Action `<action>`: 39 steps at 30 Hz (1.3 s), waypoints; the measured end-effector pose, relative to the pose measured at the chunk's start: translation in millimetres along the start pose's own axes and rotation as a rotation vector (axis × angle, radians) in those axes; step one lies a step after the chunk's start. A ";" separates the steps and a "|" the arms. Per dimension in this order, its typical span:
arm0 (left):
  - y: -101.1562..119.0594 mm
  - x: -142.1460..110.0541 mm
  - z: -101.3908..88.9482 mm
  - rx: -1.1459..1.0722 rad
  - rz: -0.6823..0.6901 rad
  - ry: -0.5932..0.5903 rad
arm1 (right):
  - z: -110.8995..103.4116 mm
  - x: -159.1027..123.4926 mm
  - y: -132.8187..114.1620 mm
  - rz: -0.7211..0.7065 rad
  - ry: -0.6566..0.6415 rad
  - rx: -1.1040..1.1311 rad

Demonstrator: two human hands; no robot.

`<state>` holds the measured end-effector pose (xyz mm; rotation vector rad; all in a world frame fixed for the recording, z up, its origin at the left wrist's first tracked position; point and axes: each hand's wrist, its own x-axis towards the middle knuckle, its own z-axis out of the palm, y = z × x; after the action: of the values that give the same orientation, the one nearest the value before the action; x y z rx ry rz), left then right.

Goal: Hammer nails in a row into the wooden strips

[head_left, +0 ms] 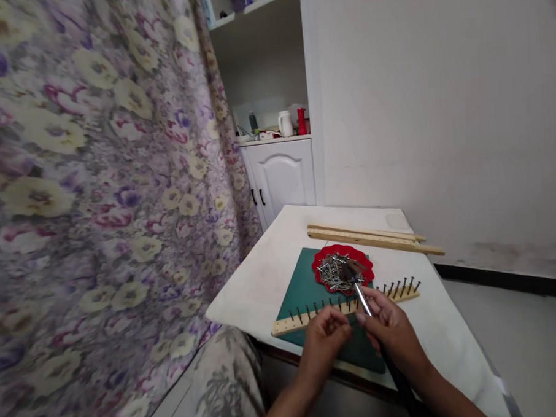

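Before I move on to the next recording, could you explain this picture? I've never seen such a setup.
There's no machine here: these are a person's bare hands, seen from a camera worn on their head, looking forward and down. On the white table lies a green mat, with a red dish of loose metal fasteners. A wooden strip carries upright dark fasteners; more strips lie behind. The right hand grips a metal-shafted tool, apparently a hammer. The left hand is by the strip, fingertips together; whether it holds anything is unclear.
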<state>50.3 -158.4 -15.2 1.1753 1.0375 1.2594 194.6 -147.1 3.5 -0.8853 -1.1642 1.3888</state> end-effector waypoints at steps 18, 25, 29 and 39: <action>-16.4 -33.8 -112.9 0.569 0.123 0.383 | 24.5 -22.3 13.3 0.053 0.011 -0.013; -25.2 -17.1 -111.9 0.706 0.149 0.379 | 25.0 -19.5 13.5 0.086 -0.077 -0.085; -29.3 -14.5 -114.0 0.753 0.151 0.360 | 24.6 -18.0 14.8 0.097 -0.112 -0.101; -31.7 -10.5 -114.5 0.851 0.188 0.313 | 31.9 -19.1 19.8 0.165 -0.199 -0.089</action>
<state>-59.2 -159.6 -62.4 1.7713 1.8338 1.1909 162.0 -170.6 -9.4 -0.9392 -1.3365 1.5981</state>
